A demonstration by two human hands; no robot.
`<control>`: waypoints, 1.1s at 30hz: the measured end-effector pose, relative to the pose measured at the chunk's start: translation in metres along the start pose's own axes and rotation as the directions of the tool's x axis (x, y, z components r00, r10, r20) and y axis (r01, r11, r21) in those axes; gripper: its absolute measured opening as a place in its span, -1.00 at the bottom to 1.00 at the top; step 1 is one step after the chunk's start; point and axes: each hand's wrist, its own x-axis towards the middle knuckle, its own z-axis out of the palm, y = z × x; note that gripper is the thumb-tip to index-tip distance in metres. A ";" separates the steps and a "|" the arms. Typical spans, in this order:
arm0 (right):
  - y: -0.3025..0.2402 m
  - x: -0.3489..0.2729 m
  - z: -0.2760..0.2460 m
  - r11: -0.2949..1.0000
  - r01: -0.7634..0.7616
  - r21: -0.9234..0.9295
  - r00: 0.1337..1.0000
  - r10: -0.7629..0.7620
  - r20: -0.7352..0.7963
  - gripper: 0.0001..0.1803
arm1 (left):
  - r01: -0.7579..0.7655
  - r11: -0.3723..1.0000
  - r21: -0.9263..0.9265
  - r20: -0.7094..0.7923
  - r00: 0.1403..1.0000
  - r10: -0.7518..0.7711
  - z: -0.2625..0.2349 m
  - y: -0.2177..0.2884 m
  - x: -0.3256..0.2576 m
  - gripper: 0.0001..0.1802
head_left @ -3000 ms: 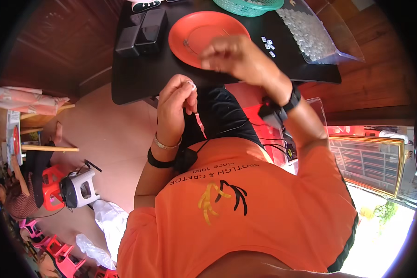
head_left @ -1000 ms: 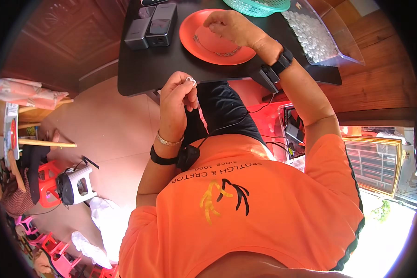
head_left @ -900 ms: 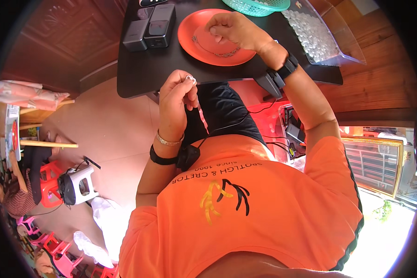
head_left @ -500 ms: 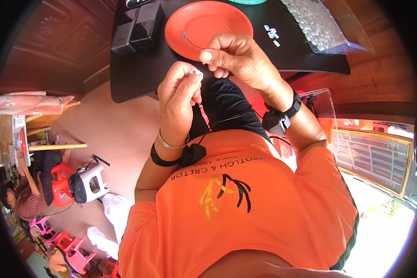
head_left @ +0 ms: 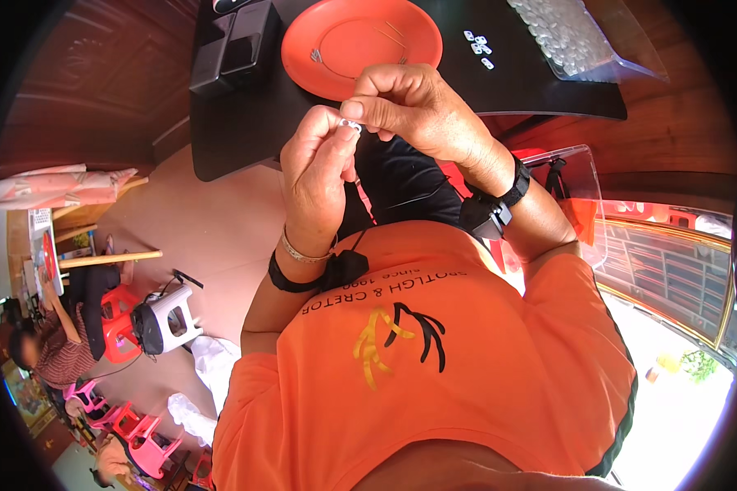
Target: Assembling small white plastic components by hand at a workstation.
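Observation:
My left hand (head_left: pixel 318 168) pinches a small white piece with dark holes (head_left: pixel 350 125) between thumb and forefinger. Right beside it, my right hand (head_left: pixel 418 110) is closed in a pinch, its thumb tip touching or nearly touching the white piece. Whatever lies between those right fingertips is too small to make out. Just beyond both hands, a round orange plate (head_left: pixel 297 61) rests on the black table, with a few thin metal pins (head_left: pixel 316 56) in it. Several similar small white pieces (head_left: pixel 478 45) lie loose to the right of the plate.
A clear plastic tray (head_left: pixel 610 69) full of transparent pieces stands at the table's far right. Black boxes (head_left: pixel 236 53) sit left of the plate on the black table (head_left: pixel 229 131). Stools (head_left: pixel 170 321) and a seated person (head_left: pixel 65 335) are off to the left.
My right hand has come down and left, closing the gap to the white piece in my left hand. The view has shifted slightly; the left hand keeps its pinch.

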 end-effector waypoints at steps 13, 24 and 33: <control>0.005 -0.003 0.005 0.973 0.076 -0.220 0.997 -0.070 0.035 -0.80 | 0.043 0.999 0.002 -0.007 0.999 -0.043 -0.004 -0.006 -0.004 -0.85; -0.064 0.042 -0.043 0.750 0.209 -0.627 0.958 -0.285 -0.021 -0.60 | -0.018 0.992 -0.127 -0.069 0.998 0.009 -0.025 0.002 0.029 -0.83; -0.027 0.198 -0.217 0.067 0.057 -0.996 0.990 0.124 0.065 -0.80 | 0.071 0.948 -0.310 -0.122 0.986 -0.114 -0.047 -0.030 0.050 -0.85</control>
